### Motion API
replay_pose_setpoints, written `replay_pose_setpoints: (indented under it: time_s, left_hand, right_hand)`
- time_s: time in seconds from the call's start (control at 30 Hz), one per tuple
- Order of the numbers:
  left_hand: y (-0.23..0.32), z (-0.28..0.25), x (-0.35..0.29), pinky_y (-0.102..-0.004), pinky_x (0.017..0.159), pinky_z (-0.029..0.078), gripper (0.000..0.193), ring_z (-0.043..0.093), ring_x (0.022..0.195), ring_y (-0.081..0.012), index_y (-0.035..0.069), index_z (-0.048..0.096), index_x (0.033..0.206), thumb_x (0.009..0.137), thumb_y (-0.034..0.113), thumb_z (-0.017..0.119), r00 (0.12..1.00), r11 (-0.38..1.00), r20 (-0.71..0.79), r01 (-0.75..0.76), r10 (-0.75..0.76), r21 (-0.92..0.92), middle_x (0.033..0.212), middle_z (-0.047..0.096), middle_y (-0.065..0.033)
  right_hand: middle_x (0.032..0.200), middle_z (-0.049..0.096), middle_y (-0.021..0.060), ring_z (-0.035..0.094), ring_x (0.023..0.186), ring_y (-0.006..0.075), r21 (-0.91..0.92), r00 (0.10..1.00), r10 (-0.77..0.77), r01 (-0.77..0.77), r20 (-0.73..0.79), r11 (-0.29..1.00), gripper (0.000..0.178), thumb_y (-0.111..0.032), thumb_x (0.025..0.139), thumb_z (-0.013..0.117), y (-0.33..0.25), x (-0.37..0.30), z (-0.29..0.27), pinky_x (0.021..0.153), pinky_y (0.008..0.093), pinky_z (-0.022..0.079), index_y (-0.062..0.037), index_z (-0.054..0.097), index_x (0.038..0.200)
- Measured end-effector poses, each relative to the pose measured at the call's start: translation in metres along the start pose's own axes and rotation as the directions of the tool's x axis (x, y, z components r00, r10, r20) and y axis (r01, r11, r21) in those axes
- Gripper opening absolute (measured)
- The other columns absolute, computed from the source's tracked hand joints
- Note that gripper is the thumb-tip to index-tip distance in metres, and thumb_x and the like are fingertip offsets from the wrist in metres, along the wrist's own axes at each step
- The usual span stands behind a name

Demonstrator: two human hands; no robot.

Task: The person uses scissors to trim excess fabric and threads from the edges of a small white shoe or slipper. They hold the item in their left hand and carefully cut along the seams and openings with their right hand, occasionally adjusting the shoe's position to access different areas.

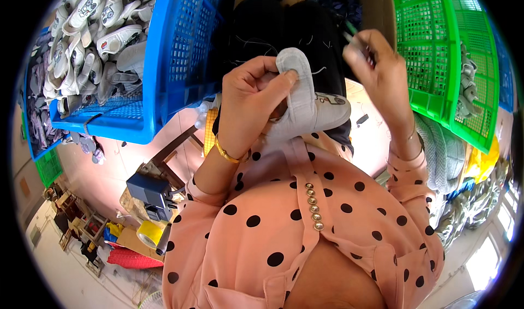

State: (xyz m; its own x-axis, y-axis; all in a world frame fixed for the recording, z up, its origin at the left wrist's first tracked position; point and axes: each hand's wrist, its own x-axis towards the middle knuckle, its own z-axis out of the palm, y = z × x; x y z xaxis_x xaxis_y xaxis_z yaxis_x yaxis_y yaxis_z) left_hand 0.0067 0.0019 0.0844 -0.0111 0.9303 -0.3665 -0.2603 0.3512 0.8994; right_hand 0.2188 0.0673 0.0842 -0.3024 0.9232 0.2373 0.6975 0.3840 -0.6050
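Left hand (248,104) has a closed grip on the small grey fabric child's shoe (308,110), thumb pressed on the heel end, fingers wrapped under the sole side; shoe sits over my lap against the black cloth (284,31), toe pointing right of the grip. Right hand (376,63) is up and right of the shoe, well apart from it, fingers pinched shut on a thin green-handled tool (352,33); can't tell if it's a snip or a pick, the tip is blurred. Loose threads show just above the heel. My read: this is thread trimming or finishing on the heel. To do it well, I'd keep the left thumb flat so the heel tab stays taut, rotate the shoe so the stray thread faces the tool, bring the tool in close along the seam, not across the fabric, and avoid nicking the stitching. Blue plastic lattice crate (180,52) of similar pale shoes sits left of the left grip; green plastic lattice crate (431,47) just right of the right grip.
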Motion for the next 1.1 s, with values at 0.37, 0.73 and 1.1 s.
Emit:
replay_pose_setpoints:
  time_s: [0.37, 0.73, 1.1]
  left_hand:
    - [-0.003, -0.003, 0.003, -0.0146, 0.046, 0.036, 0.014, 0.049, 0.05, -0.0007, 0.001, 0.066, 0.098, 0.088, 0.011, 0.067, 0.999, 0.985, 0.049, -0.011, 0.02, -0.172, 0.071, 0.064, 0.0008]
    - [-0.018, -0.004, 0.001, -0.0162, 0.056, 0.048, 0.021, 0.059, 0.065, -0.0032, 0.001, 0.062, 0.108, 0.09, 0.008, 0.067, 0.947, 0.95, 0.077, -0.311, 0.311, -0.012, 0.086, 0.068, -0.0026]
    - [-0.025, 0.014, -0.009, -0.0282, 0.062, 0.054, 0.027, 0.066, 0.076, -0.0244, 0.001, 0.071, 0.092, 0.066, 0.003, 0.079, 0.458, 0.185, 0.316, -0.763, 0.831, 0.62, 0.09, 0.068, -0.0117]
  right_hand:
    - [0.056, 0.054, 0.0079, 0.056, 0.047, 0.0262, 0.029, 0.979, -0.091, 0.087, 0.185, 0.996, 0.042, -0.045, 0.088, 0.063, -0.022, -0.031, -0.004, 0.043, 0.033, 0.043, -0.0071, 0.052, 0.072]
    - [0.056, 0.05, 0.0098, 0.049, 0.046, 0.024, 0.177, 0.98, 0.013, -0.049, 0.2, 0.983, 0.041, -0.043, 0.09, 0.063, -0.032, -0.034, -0.023, 0.045, 0.0319, 0.04, -0.0048, 0.056, 0.077]
    - [0.063, 0.052, 0.0039, 0.045, 0.054, 0.0071, 0.379, 0.994, 0.034, -0.073, 0.108, 0.923, 0.03, -0.01, 0.073, 0.075, -0.051, -0.027, 0.012, 0.05, 0.0229, 0.042, -0.0035, 0.052, 0.092]
